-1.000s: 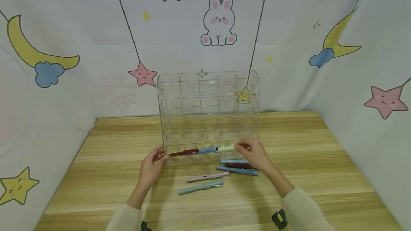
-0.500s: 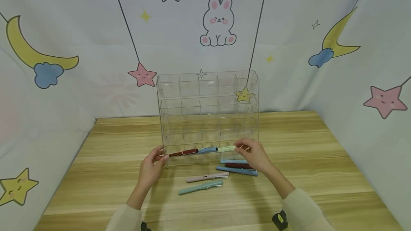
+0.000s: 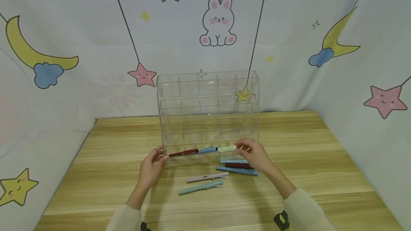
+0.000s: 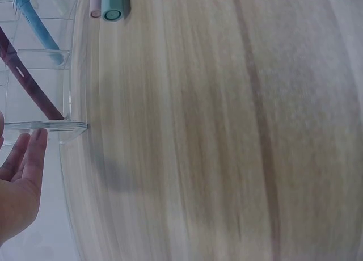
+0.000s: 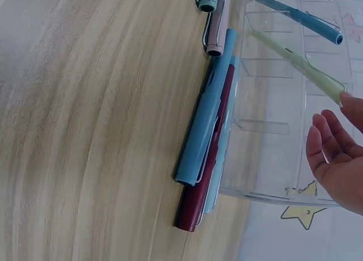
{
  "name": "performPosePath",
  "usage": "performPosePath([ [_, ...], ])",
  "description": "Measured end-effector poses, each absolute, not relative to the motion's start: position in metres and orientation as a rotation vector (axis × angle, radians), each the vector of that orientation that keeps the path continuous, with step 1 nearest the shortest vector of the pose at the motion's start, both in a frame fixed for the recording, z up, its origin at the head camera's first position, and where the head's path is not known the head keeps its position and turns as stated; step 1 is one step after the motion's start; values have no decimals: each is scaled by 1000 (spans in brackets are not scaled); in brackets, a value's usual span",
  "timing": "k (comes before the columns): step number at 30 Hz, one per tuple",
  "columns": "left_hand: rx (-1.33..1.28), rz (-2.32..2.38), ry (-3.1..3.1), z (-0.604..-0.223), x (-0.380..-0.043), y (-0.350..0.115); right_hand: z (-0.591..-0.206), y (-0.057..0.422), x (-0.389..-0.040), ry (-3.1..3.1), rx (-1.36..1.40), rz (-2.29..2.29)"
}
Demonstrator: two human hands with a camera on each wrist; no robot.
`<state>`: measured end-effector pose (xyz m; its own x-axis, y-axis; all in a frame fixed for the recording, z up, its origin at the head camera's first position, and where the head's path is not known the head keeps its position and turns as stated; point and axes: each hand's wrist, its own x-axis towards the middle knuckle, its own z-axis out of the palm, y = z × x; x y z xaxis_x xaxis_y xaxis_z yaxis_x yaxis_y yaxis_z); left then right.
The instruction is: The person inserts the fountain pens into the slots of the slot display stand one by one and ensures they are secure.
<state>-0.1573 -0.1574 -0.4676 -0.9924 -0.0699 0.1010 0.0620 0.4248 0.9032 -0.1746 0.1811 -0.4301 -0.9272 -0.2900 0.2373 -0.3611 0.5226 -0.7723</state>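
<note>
A clear acrylic organizer (image 3: 210,115) with several tiers and dividers stands upright on the table. In its lowest tier lie a dark red pen (image 3: 183,152), a blue pen (image 3: 208,149) and a pale green pen (image 3: 226,148), tilted in a row. My right hand (image 3: 255,152) pinches the clip end of the pale green pen, its other fingers bent below, as the right wrist view shows. My left hand (image 3: 151,165) touches the organizer's left side panel (image 4: 62,126) with extended fingertips, from outside. Part of that hand lies outside the left wrist view.
In front of the organizer lie a pink pen (image 3: 207,177) and a green pen (image 3: 200,187). A small pile of blue and dark red pens (image 5: 195,207) lies by its right front. A white printed curtain (image 3: 289,81) hangs behind the wooden table (image 3: 321,174).
The pale green pen has turned a little in my right fingers, so that its clip now faces forward. My left hand and the loose pens have stayed where they were.
</note>
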Motion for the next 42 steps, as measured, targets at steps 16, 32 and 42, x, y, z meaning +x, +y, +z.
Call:
performPosePath([
  [16, 2, -1656, -2537, -466, -156, -158, -457, 184, -159, -2792, 687, 1439],
  [32, 4, -1652, -2542, -466, -157, -159, -494, 144, -136, -2830, 926, 1281],
  [42, -11, -1637, -2543, -466, -156, -158, -499, 137, -131, -2794, 922, 1223],
])
